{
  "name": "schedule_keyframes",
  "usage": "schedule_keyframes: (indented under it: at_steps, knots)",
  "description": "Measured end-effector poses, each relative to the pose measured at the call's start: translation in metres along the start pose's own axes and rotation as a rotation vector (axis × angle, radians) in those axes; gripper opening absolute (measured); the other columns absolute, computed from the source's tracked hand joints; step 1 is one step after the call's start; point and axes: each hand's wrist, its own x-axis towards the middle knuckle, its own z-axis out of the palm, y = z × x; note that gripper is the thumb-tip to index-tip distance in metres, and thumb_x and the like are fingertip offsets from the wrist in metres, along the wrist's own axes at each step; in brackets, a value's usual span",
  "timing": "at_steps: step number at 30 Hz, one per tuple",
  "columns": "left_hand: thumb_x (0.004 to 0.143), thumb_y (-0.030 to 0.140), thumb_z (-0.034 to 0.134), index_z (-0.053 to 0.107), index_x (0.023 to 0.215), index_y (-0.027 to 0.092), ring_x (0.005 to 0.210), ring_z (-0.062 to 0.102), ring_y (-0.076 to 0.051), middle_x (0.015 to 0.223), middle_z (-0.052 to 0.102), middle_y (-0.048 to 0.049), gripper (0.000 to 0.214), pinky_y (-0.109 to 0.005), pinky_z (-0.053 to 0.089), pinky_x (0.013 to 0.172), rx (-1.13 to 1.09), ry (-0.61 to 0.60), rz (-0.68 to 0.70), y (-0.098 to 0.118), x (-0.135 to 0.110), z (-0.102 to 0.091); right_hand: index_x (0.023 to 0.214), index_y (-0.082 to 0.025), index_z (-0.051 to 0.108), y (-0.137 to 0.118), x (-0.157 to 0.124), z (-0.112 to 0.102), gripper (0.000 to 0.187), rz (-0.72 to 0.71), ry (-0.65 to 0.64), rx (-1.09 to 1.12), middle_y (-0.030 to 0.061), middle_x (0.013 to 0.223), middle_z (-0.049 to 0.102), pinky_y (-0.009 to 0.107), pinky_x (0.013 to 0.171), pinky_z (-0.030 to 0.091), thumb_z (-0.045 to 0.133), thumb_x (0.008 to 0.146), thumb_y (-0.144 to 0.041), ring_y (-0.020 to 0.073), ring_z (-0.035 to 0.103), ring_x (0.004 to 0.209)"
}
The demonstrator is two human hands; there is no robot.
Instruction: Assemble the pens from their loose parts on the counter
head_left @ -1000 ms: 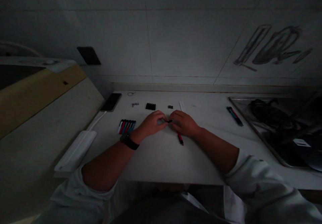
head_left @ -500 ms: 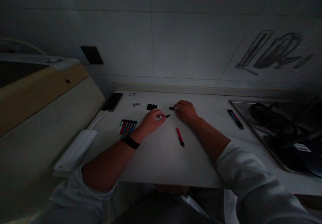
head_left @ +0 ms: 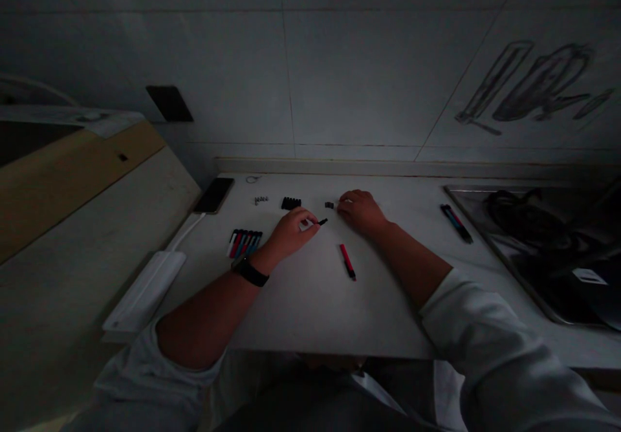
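Left grip [head_left: 291, 228] pinches a black plastic-looking rod [head_left: 323, 222], best held steady. I can't tell whether the right grip [head_left: 362, 212] is closed.

1. The one camera looks out from the person's head, above the counter [head_left: 310, 309], facing forward and tilted down.
2. The wall [head_left: 349, 83] ahead fills the upper part of its wide view; the sleeves [head_left: 495, 322] enter low on both sides.
3. Left hand [head_left: 292, 229] and right hand [head_left: 361, 211] show small near the middle.
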Motion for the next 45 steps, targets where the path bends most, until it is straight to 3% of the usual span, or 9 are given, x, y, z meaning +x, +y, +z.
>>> schedule_keyframes:
  at_steps: [5, 9, 15, 20, 27, 32, 36, 39, 45]
  knots:
    - [0.091, 0.027, 0.068, 0.071, 0.095, 0.02, 0.089, 0.064, -0.017, 0.099, 0.065, -0.0043, 0.008, -0.032, 0.054, 0.08, 0.002, 0.003, -0.008, 0.004, -0.001, -0.003, 0.106, -0.018, 0.075, -0.01, -0.005, -0.009, 0.021, -0.04, 0.008, 0.172, 0.0126, 0.11, 0.074, 0.039, 0.098, 0.042, 0.056, 0.096, -0.023, 0.0255, 0.063, 0.106]
    - [0.092, 0.028, 0.067, 0.07, 0.094, 0.02, 0.09, 0.064, -0.017, 0.099, 0.066, -0.0046, 0.009, -0.031, 0.053, 0.077, 0.001, 0.012, -0.009, 0.006, -0.001, -0.003, 0.107, -0.02, 0.072, -0.02, -0.009, -0.011, 0.02, 0.01, 0.102, 0.554, 0.0095, 0.106, 0.074, 0.034, 0.09, 0.05, 0.059, 0.092, -0.024, 0.0202, 0.067, 0.093]
    - [0.092, 0.027, 0.067, 0.07, 0.094, 0.019, 0.089, 0.064, -0.016, 0.1, 0.065, -0.0047, 0.009, -0.029, 0.053, 0.074, -0.053, 0.017, 0.001, 0.006, 0.0, -0.002, 0.096, -0.023, 0.066, -0.04, -0.007, -0.009, 0.023, 0.174, 0.189, 1.086, 0.0034, 0.093, 0.071, 0.034, 0.084, 0.054, 0.067, 0.088, -0.044, 0.0181, 0.067, 0.087]
    - [0.091, 0.027, 0.069, 0.07, 0.096, 0.019, 0.091, 0.065, -0.017, 0.1, 0.066, -0.0046, 0.009, -0.029, 0.053, 0.076, -0.086, 0.035, -0.001, 0.008, 0.0, -0.003, 0.092, -0.023, 0.065, -0.048, -0.006, -0.01, 0.027, 0.198, 0.166, 1.251, 0.0022, 0.09, 0.069, 0.034, 0.083, 0.054, 0.074, 0.083, -0.047, 0.0173, 0.066, 0.085]
    - [0.091, 0.029, 0.068, 0.07, 0.093, 0.019, 0.091, 0.065, -0.018, 0.098, 0.065, -0.005, 0.01, -0.03, 0.053, 0.076, -0.119, 0.041, -0.024, 0.01, 0.0, -0.003, 0.09, -0.022, 0.068, -0.047, -0.008, -0.013, 0.025, 0.184, 0.175, 1.188, 0.002, 0.087, 0.071, 0.033, 0.08, 0.054, 0.075, 0.082, -0.045, 0.0164, 0.066, 0.081]
    - [0.092, 0.032, 0.066, 0.07, 0.094, 0.019, 0.093, 0.066, -0.019, 0.098, 0.066, -0.0052, 0.013, -0.031, 0.054, 0.08, -0.145, 0.047, -0.02, 0.01, 0.001, -0.003, 0.096, -0.023, 0.074, -0.048, -0.008, -0.019, 0.025, 0.133, 0.165, 1.091, 0.0041, 0.095, 0.076, 0.035, 0.088, 0.055, 0.072, 0.086, -0.045, 0.0188, 0.071, 0.089]
    - [0.093, 0.034, 0.066, 0.069, 0.098, 0.02, 0.097, 0.066, -0.019, 0.104, 0.068, -0.006, 0.015, -0.031, 0.055, 0.081, -0.184, 0.071, -0.071, 0.007, 0.001, -0.004, 0.105, -0.024, 0.076, -0.026, -0.005, -0.03, 0.029, 0.206, 0.245, 0.962, 0.0057, 0.103, 0.078, 0.035, 0.089, 0.056, 0.065, 0.092, -0.048, 0.0203, 0.072, 0.094]
    - [0.093, 0.034, 0.065, 0.069, 0.1, 0.02, 0.097, 0.066, -0.019, 0.106, 0.069, -0.0057, 0.016, -0.031, 0.055, 0.082, -0.185, 0.086, -0.091, 0.005, 0.001, -0.004, 0.109, -0.023, 0.075, 0.004, -0.005, -0.036, 0.026, 0.347, 0.303, 0.672, 0.0066, 0.102, 0.078, 0.035, 0.085, 0.055, 0.063, 0.094, -0.039, 0.0198, 0.07, 0.087]
    - [0.093, 0.034, 0.065, 0.069, 0.101, 0.019, 0.095, 0.066, -0.018, 0.104, 0.069, -0.0058, 0.017, -0.032, 0.056, 0.082, -0.187, 0.046, -0.086, 0.006, 0.001, -0.004, 0.116, -0.023, 0.073, 0.039, -0.012, -0.023, 0.024, 0.466, 0.055, 0.308, 0.0057, 0.105, 0.078, 0.033, 0.087, 0.052, 0.066, 0.094, -0.026, 0.0194, 0.071, 0.09]
